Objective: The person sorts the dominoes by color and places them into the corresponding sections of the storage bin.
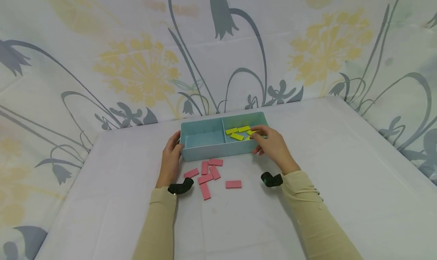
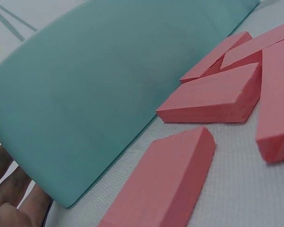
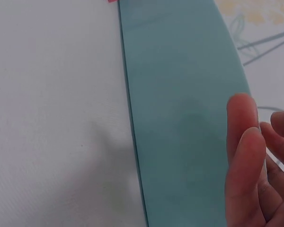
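Where a pale blue-green box (image 1: 211,152) stands across the white table (image 1: 341,146), a person's left hand (image 1: 170,157) lies against its left end; whether it grips the wall or merely rests there, I cannot tell. The right hand (image 1: 274,146) reaches over the near rim into the right compartment, among several yellow blocks (image 1: 237,136). Its thumb and index finger look apart, a yellow block between their tips; whether they pinch it is unclear. Other fingers hang outside the near wall. Pink blocks (image 1: 233,184) lie on the table in front, most bunched at left, one alone at right.

For good work here, the left hand would best steady the box against any nudge. The right fingertips should stay low and take or free one block squarely by its edges, and the wrist should lift clear of the rim.
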The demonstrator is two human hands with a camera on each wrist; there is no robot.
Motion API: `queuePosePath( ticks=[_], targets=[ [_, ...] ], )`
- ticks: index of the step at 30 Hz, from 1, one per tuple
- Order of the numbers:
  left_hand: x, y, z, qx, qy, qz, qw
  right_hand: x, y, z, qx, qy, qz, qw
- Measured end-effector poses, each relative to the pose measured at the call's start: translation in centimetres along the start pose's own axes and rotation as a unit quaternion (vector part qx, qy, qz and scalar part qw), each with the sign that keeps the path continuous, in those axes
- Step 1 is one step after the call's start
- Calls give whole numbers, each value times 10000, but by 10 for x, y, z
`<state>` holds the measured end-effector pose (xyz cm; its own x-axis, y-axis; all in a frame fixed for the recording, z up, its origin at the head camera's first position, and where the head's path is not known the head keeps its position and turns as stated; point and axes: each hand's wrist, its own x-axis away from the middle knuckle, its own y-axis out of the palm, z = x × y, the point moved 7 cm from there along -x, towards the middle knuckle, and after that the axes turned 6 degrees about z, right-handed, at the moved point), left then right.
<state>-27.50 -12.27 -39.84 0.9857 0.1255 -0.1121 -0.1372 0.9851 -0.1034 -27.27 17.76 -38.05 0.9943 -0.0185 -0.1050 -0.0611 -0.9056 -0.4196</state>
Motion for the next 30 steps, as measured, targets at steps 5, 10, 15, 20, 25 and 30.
queuePosePath(
  ticks=[5, 10, 15, 20, 25, 30],
  targets=[
    [-1, -1, 0, -53, 11, 6, 10000, 1, -4, -3, -69, -18, -7, 10000],
    [0, 0, 0, -76, 42, -12, 10000, 1, -8, -3, -43, -15, 13, 10000],
    [1, 0, 1, -68, 58, -10, 10000, 0, -11, -2, 19, -21, 35, 10000],
    [1, -1, 0, -67, 69, -11, 10000, 0, -14, -4, 30, -63, 69, 10000],
    [0, -1, 0, -42, 54, 0, 10000, 1, -20, -7, 133, -172, 218, 9995],
    [0, -1, 0, -8, 15, 6, 10000, 1, -25, -7, 186, -264, 389, 9987]
  ],
)
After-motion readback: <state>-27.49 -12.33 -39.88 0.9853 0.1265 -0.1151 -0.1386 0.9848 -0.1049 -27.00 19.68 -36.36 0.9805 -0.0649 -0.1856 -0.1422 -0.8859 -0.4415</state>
